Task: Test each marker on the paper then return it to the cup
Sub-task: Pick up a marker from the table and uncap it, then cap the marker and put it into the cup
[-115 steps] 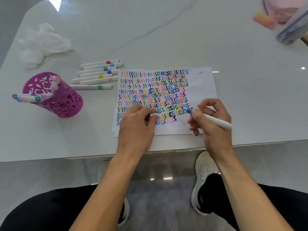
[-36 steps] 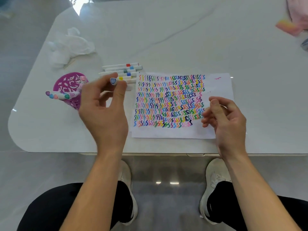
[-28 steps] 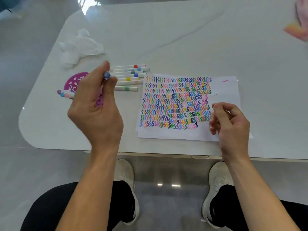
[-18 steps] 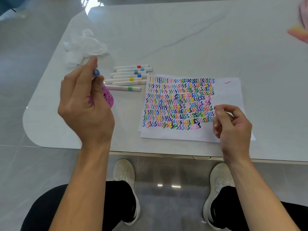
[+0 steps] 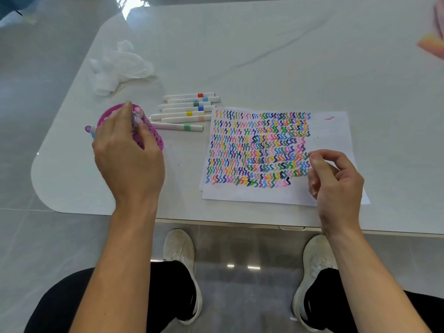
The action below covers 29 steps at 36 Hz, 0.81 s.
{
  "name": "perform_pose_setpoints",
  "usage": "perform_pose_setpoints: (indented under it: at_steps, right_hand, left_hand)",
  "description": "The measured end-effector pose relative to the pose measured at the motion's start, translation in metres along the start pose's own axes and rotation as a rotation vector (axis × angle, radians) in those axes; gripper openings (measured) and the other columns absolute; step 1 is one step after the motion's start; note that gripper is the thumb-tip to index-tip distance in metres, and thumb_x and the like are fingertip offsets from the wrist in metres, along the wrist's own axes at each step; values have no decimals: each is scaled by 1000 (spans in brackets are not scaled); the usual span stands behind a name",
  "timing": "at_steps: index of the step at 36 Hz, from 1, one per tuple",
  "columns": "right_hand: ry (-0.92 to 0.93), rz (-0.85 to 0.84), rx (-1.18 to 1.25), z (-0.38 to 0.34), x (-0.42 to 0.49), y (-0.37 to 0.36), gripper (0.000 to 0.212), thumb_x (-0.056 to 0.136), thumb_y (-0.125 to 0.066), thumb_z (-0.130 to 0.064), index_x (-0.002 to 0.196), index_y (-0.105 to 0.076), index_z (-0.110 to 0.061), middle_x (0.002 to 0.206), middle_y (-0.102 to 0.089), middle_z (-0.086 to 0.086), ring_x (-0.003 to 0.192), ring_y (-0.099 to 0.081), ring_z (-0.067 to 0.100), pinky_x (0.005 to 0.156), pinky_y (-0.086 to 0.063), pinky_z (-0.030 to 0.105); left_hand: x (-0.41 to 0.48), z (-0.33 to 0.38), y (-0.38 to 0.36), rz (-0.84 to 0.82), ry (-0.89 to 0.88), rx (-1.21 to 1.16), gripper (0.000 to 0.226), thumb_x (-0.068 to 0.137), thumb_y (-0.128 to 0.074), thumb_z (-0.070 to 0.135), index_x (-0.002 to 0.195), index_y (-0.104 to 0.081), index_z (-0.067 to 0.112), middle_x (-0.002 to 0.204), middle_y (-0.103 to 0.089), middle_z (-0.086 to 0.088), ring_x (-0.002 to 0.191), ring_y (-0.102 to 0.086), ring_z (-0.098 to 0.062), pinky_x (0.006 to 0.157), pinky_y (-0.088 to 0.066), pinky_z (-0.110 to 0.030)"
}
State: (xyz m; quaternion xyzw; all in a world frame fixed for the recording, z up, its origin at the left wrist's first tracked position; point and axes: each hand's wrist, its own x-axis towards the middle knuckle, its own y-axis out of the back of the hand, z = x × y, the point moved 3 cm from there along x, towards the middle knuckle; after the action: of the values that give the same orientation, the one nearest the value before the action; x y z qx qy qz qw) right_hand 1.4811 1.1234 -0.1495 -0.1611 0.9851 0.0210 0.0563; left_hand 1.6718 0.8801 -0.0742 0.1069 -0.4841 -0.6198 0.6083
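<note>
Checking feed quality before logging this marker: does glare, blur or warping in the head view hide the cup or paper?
Head view: glare sits on the far edge of the table, off the work; wide-angle warp bows its edges; the left hand covers much of the purple cup, and the marker it holds looks smeared; the paper squiggles read sharp; the pink object top right is blurred.

Pink cutout cup (image 5: 156, 141) upright on bench (image 5: 264, 56), capped markers (image 5: 138, 111) poking out, blue marker (image 5: 132, 121) at its mouth. Seven white spare markers (image 5: 182, 114) lie side by side btwn cup & paper (image 5: 336, 133), w/ coloured squiggle rows.
</note>
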Motion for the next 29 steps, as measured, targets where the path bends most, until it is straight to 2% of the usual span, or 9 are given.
perform_pose_setpoints:
  at_steps: [5, 12, 15, 18, 20, 23, 27, 29]
  right_hand:
    - [-8, 1, 1, 2, 1, 0, 10, 102, -64, -16, 103, -69, -8, 64, -46, 8, 53, -40, 11, 48, -36, 18]
    - [-8, 7, 13, -1, -2, 2, 9, 102, -64, -16, 102, -69, -9, 72, -46, 19, 55, -41, 11, 49, -37, 17]
    - [-5, 5, 16, -1, -2, 3, 7, 102, -64, -17, 99, -69, -13, 74, -48, 21, 57, -42, 12, 49, -37, 18]
    - [7, 0, 20, 0, -2, 5, 7, 102, -65, -16, 96, -70, -15, 71, -48, 19, 58, -43, 14, 51, -38, 19]
    - [13, -3, 13, 1, -2, 6, 8, 102, -66, -17, 95, -70, -16, 68, -49, 16, 59, -45, 14, 53, -39, 21]
    - [30, -22, -19, 4, -1, 8, 7, 102, -66, -18, 95, -70, -16, 63, -50, 8, 57, -43, 14, 54, -39, 24]
    - [60, -47, -67, 6, -1, 9, 7, 102, -65, -16, 96, -69, -14, 60, -50, 5, 55, -41, 15, 52, -37, 23]
    - [68, -53, -82, 7, 0, 10, 8, 102, -65, -17, 97, -69, -13, 59, -50, 5, 54, -41, 15, 52, -37, 23]
  left_hand:
    - [-3, 2, -1, -20, 10, -3, 43, 97, -57, 18, 140, -57, 11, 137, -62, -7, 128, -55, -23, 111, -37, -27]
    - [-11, 17, -2, 37, -166, -122, 41, 94, -59, 10, 135, -60, 10, 131, -64, -8, 123, -58, -25, 105, -48, -38]
    - [-17, 23, -9, 14, -268, -143, 35, 96, -60, 8, 131, -63, 11, 125, -67, -8, 119, -58, -24, 106, -43, -27]
    - [-22, 28, -23, -107, -304, -149, 31, 97, -60, 7, 126, -67, 13, 120, -69, -6, 114, -60, -21, 100, -42, -22]
    - [-27, 30, -36, -244, -257, -120, 31, 98, -58, 8, 127, -68, 14, 123, -69, -4, 115, -60, -21, 98, -45, -25]
    - [-32, 25, -59, -397, -166, -38, 35, 101, -53, 9, 135, -63, 15, 137, -62, -4, 127, -55, -22, 104, -45, -34]
    - [-30, 17, -85, -507, -158, -1, 48, 103, -45, 6, 151, -45, 13, 160, -39, -2, 150, -29, -20, 122, -28, -39]
    - [-26, 11, -94, -543, -172, 17, 54, 103, -45, 6, 156, -34, 14, 164, -29, -3, 155, -17, -19, 126, -18, -40]
